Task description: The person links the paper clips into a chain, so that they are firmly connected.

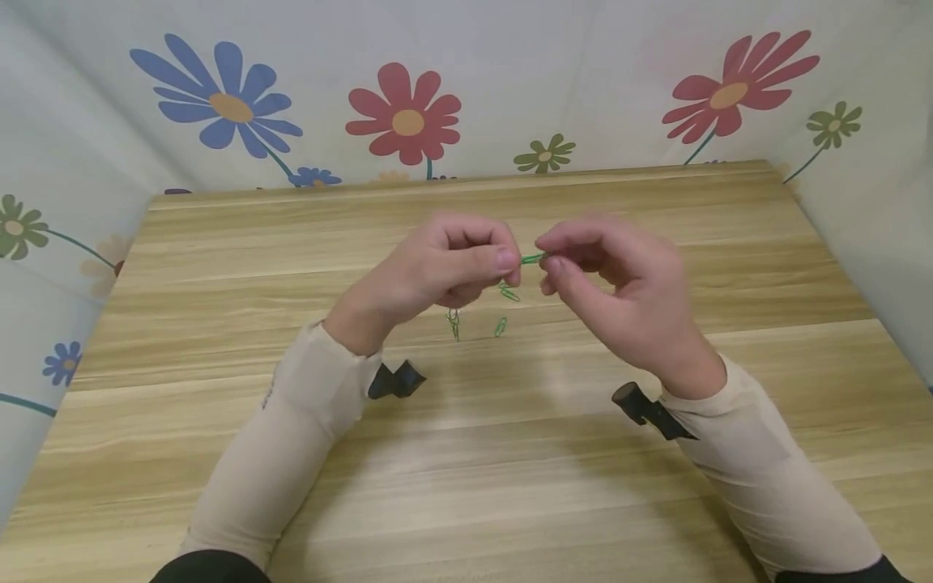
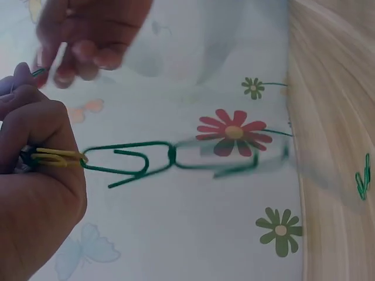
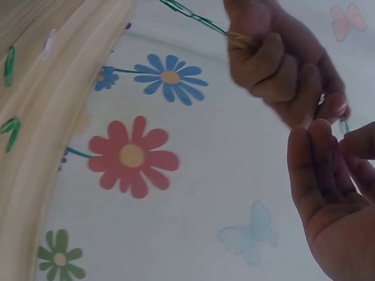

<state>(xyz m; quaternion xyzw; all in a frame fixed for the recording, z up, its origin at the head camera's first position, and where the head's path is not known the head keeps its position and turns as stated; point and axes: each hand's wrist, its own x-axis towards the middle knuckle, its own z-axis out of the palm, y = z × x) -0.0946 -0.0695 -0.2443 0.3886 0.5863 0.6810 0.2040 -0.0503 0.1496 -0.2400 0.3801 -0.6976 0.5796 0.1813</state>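
My left hand [image 1: 459,263] grips a chain of linked paper clips, its fingers curled round it. From the fist hang a yellow paper clip [image 2: 58,157] and a green one [image 2: 129,158], with another green clip [image 2: 202,166], blurred, linked below. Between the two hands stretches a green paper clip [image 1: 533,259], one end in the left fingertips. My right hand [image 1: 619,283] pinches its other end between thumb and fingertips. In the left wrist view a blurred pale streak [image 2: 58,61] crosses the right fingers.
Loose green paper clips [image 1: 500,326] lie on the wooden table [image 1: 466,470] beneath the hands. A pale clip [image 3: 49,44] lies near the green ones in the right wrist view. Behind the table's far edge hangs a flower-patterned cloth [image 1: 496,89].
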